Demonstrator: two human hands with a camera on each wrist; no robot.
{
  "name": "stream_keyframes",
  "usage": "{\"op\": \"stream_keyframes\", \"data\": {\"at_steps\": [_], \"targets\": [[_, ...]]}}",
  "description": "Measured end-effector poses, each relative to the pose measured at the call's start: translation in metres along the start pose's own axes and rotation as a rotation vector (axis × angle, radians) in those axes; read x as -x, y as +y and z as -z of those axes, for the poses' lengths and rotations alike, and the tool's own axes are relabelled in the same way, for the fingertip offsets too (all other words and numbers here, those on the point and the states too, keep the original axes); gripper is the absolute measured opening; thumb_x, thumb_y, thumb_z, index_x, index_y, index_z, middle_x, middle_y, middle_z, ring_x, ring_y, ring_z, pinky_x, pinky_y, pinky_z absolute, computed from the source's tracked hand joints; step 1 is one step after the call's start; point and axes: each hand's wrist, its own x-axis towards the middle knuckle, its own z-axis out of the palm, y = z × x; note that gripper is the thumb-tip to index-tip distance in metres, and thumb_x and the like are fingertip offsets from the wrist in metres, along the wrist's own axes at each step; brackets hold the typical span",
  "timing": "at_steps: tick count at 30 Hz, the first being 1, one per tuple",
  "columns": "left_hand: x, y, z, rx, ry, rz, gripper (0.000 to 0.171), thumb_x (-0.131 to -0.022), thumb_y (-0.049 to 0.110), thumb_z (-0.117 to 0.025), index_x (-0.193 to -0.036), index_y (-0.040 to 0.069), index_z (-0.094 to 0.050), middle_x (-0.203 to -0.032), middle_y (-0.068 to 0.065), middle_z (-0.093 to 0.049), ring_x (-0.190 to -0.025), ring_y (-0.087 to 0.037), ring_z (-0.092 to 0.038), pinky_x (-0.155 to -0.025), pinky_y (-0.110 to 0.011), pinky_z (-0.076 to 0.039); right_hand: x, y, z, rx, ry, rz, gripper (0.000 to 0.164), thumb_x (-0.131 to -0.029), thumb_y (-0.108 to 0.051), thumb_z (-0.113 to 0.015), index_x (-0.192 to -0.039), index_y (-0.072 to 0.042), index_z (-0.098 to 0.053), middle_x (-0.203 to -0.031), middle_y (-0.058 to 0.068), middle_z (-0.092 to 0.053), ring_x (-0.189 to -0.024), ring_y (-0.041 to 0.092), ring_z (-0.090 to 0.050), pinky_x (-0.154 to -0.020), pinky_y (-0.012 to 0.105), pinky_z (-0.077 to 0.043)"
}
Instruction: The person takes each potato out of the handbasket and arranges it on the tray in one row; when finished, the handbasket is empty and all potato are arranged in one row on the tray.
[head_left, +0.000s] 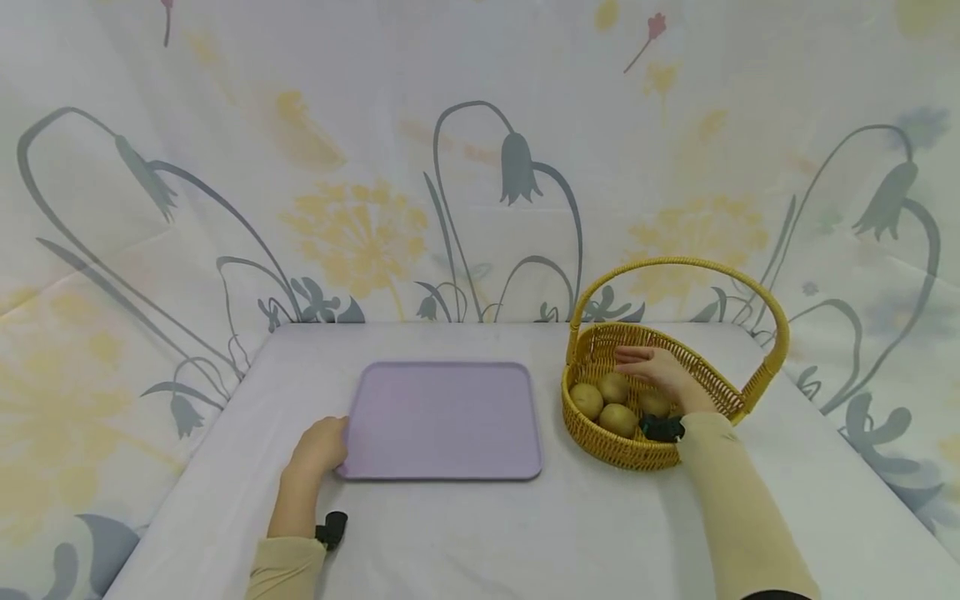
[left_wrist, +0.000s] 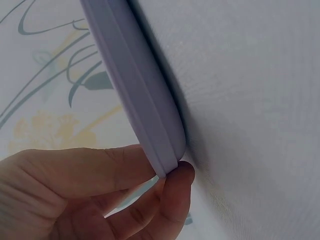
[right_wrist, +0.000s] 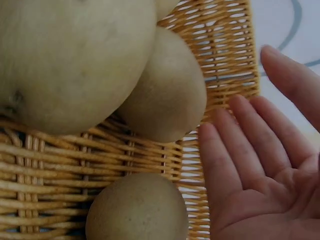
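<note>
My left hand (head_left: 318, 446) pinches the near left corner of a flat lilac tray (head_left: 442, 421) on the table. In the left wrist view, the thumb and fingers (left_wrist: 177, 187) close on the tray's rim (left_wrist: 135, 85). Over a yellow wicker basket (head_left: 622, 454) hovers my right hand (head_left: 660, 371), its fingers extended and holding nothing. Several round, pale brown potatoes (head_left: 617, 420) lie in the basket. In the right wrist view, the open palm (right_wrist: 270, 180) is beside the potatoes (right_wrist: 167, 90), and the fingertips look close to one; contact cannot be told.
A tall arched handle (head_left: 682, 262) rises over the basket. White cloth covers the table (head_left: 480, 533). A patterned flower curtain (head_left: 360, 150) hangs behind and at the sides. Each wrist carries a small black camera (head_left: 333, 529).
</note>
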Motion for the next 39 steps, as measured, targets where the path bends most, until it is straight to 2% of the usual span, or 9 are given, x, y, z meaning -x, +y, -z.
{"op": "stream_keyframes", "data": {"at_steps": [3, 9, 13, 19, 32, 39], "targets": [[0.001, 0.000, 0.000, 0.007, -0.004, 0.004, 0.048, -0.075, -0.011, -0.049, -0.122, -0.019, -0.045, -0.121, -0.037, -0.048, -0.115, -0.049, -0.044, -0.095, -0.054, -0.038, -0.001, 0.003, -0.002, 0.107, -0.023, 0.006, 0.057, -0.089, -0.011, -0.056, -0.136, 0.013, -0.033, -0.141, 0.028, -0.032, -0.129, 0.038, -0.033, -0.105, 0.049, -0.028], [0.001, 0.001, 0.000, 0.001, 0.002, 0.004, 0.047, -0.076, -0.011, -0.049, -0.122, -0.019, -0.045, -0.121, -0.037, -0.048, -0.114, -0.049, -0.044, -0.095, -0.053, -0.038, -0.003, 0.005, -0.005, 0.262, -0.050, 0.017, 0.060, -0.083, -0.012, -0.062, -0.132, 0.013, -0.040, -0.135, 0.029, -0.041, -0.126, 0.043, -0.035, -0.103, 0.050, -0.030], [0.001, 0.001, -0.001, 0.008, 0.006, 0.006, 0.048, -0.075, -0.011, -0.048, -0.122, -0.019, -0.045, -0.121, -0.037, -0.048, -0.114, -0.050, -0.044, -0.095, -0.054, -0.037, -0.005, 0.003, -0.007, 0.283, -0.083, 0.013, 0.066, -0.080, -0.015, -0.066, -0.132, 0.014, -0.038, -0.136, 0.031, -0.038, -0.127, 0.044, -0.034, -0.104, 0.051, -0.028], [0.002, 0.001, -0.001, 0.008, 0.012, 0.003, 0.048, -0.075, -0.012, -0.048, -0.122, -0.019, -0.045, -0.120, -0.037, -0.048, -0.113, -0.050, -0.044, -0.094, -0.054, -0.038, -0.008, 0.002, -0.009, 0.302, -0.104, -0.011, 0.068, -0.077, -0.012, -0.070, -0.131, 0.015, -0.039, -0.134, 0.033, -0.039, -0.125, 0.044, -0.035, -0.104, 0.053, -0.026], [0.001, 0.001, 0.000, 0.006, 0.009, 0.002, 0.048, -0.075, -0.012, -0.048, -0.121, -0.020, -0.045, -0.120, -0.037, -0.048, -0.114, -0.050, -0.044, -0.095, -0.053, -0.037, -0.010, 0.002, -0.011, 0.381, -0.099, -0.001, 0.066, -0.076, -0.018, -0.073, -0.128, 0.011, -0.046, -0.127, 0.030, -0.048, -0.115, 0.039, -0.046, -0.098, 0.048, -0.036], [0.001, 0.002, 0.000, 0.003, 0.006, 0.010, 0.047, -0.076, -0.012, -0.048, -0.122, -0.019, -0.045, -0.121, -0.037, -0.048, -0.115, -0.049, -0.044, -0.095, -0.053, -0.037, -0.007, 0.001, -0.013, 0.305, -0.066, -0.051, 0.067, -0.075, -0.017, -0.074, -0.128, 0.010, -0.046, -0.127, 0.028, -0.048, -0.111, 0.034, -0.049, -0.096, 0.045, -0.039]]}}
